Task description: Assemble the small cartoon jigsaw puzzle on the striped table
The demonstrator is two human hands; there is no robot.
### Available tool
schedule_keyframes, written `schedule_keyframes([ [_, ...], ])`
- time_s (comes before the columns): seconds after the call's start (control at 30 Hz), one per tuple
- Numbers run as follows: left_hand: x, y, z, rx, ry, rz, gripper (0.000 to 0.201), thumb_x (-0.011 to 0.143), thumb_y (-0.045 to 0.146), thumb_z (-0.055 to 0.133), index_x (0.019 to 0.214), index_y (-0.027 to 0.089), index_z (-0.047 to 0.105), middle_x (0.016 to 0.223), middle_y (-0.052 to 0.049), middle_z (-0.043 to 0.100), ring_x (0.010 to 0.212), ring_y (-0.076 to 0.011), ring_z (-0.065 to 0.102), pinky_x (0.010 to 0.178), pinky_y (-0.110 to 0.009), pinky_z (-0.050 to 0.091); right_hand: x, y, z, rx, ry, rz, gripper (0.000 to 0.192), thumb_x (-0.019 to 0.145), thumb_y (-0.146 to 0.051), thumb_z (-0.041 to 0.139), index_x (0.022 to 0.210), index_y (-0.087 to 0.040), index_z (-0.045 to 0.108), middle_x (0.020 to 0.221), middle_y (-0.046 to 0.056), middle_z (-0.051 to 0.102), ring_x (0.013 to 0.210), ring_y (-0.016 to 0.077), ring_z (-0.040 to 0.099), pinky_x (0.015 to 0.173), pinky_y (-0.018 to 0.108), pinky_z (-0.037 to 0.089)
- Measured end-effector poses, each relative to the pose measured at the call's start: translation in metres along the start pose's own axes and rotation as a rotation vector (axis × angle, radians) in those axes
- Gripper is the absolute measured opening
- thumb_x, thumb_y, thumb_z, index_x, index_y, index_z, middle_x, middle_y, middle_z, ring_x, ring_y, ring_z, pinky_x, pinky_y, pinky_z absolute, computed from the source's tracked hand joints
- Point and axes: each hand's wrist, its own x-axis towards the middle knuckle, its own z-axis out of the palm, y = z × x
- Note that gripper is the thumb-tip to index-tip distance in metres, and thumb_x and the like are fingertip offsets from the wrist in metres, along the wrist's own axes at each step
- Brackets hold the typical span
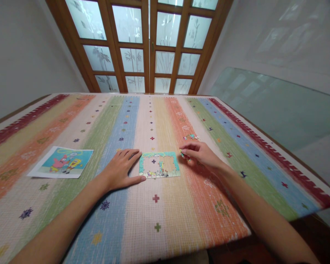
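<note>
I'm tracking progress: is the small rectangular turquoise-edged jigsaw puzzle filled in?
Only partly: the jigsaw puzzle has an assembled border, but the multicoloured striped tablecloth shows through its middle.

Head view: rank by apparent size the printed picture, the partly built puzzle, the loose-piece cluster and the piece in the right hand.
1. Printed picture
2. Partly built puzzle
3. Loose-piece cluster
4. Piece in the right hand, partly covered

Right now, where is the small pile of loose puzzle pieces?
In the head view, the pile lies right of centre on the tablecloth, just beyond the right hand.
</note>
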Motion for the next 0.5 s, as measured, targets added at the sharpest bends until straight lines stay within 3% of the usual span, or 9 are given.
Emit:
schedule_keyframes([
  [0.3,0.0,0.0,0.0,0.006,-0.007,0.01,0.082,0.09,0.079,0.051,0.146,0.019,0.05,0.145,-0.019,0.056,0.128,-0.0405,0.053,0.108,-0.062,0.04,-0.005,0.005,0.021,0.056,-0.135,0.05,0.021,0.079,-0.042,0.077,0.087,-0.024,0.071,0.073,0.004,0.07,0.056,0.0152,0.055,0.05,0.031,0.042],
  [0.5,0.0,-0.001,0.001,0.019,-0.011,0.011,0.085,0.09,0.08,0.05,0.145,0.016,0.05,0.144,-0.021,0.057,0.127,-0.0409,0.054,0.107,-0.062,0.04,-0.007,0.009,0.032,-0.073,-0.165,-0.071,0.013,0.081,-0.034,0.073,0.084,-0.022,0.074,0.079,0.005,0.073,0.066,0.0161,0.06,0.06,0.031,0.045],
])
